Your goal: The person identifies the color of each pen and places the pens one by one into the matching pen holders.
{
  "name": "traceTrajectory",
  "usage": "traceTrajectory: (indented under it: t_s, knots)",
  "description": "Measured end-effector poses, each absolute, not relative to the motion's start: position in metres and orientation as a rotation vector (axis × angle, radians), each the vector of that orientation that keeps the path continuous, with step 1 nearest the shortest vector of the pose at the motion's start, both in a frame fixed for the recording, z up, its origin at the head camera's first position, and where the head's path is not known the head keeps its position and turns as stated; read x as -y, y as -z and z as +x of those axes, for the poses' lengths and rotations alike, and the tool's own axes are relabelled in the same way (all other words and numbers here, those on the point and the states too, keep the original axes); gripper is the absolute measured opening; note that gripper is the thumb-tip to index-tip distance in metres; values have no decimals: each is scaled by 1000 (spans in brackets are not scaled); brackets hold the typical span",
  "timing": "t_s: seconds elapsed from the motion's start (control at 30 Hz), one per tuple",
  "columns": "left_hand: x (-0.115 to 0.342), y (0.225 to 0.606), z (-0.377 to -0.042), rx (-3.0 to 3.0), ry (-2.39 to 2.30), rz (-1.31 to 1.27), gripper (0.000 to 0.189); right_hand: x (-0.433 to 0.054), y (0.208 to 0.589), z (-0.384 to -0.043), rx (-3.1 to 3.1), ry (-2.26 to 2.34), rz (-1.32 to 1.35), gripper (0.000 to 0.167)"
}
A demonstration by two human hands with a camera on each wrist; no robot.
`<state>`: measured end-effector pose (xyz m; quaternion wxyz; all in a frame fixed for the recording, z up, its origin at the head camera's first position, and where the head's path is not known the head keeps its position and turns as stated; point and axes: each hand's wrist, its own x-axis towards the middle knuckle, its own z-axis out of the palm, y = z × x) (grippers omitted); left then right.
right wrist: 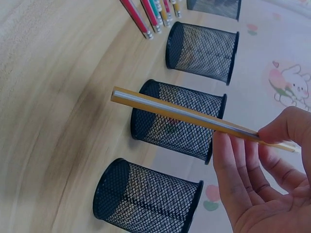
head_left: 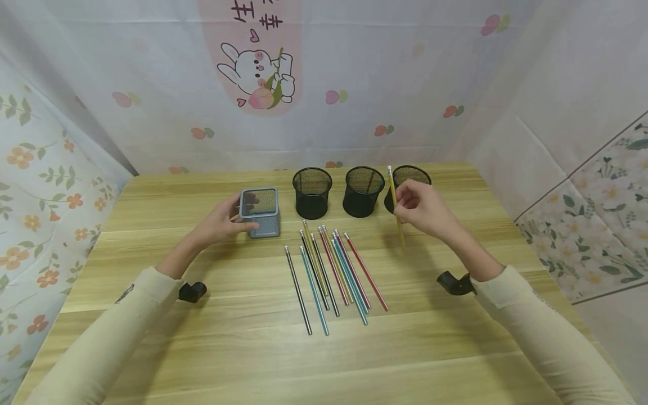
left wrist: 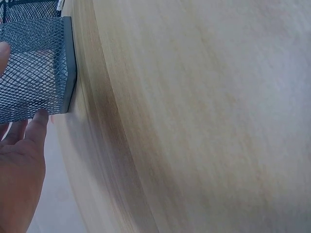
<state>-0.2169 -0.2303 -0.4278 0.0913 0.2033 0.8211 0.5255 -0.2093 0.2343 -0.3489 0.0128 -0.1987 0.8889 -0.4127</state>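
My left hand [head_left: 220, 224] holds a square grey mesh pen holder [head_left: 265, 226], thumb on its near side and fingers round the far side. In the left wrist view the holder's mesh wall [left wrist: 34, 68] shows between thumb and fingers. With thumb and fingertips my right hand [head_left: 422, 207] pinches a yellow pencil [head_left: 397, 219], nearly upright, eraser end up. It is in front of the rightmost round black mesh pen holder [head_left: 416, 175], partly hiding it. In the right wrist view the yellow pencil [right wrist: 165, 109] crosses in front of the black holders, its lower end off the table.
Two more black mesh pen holders [head_left: 311, 205] [head_left: 360, 203] stand in the row between my hands. Several striped pencils in black, blue, yellow and red [head_left: 349, 270] lie loosely side by side on the wooden table [head_left: 243, 354]. A printed curtain [head_left: 374, 73] hangs behind.
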Motion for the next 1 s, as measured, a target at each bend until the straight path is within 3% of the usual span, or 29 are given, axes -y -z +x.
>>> traceTrajectory:
  t_s: [1.0]
  knots:
    - [230, 427, -215, -2426, -1579, 592, 68, -246, 347, -213, -2674, 1638, -609, 11]
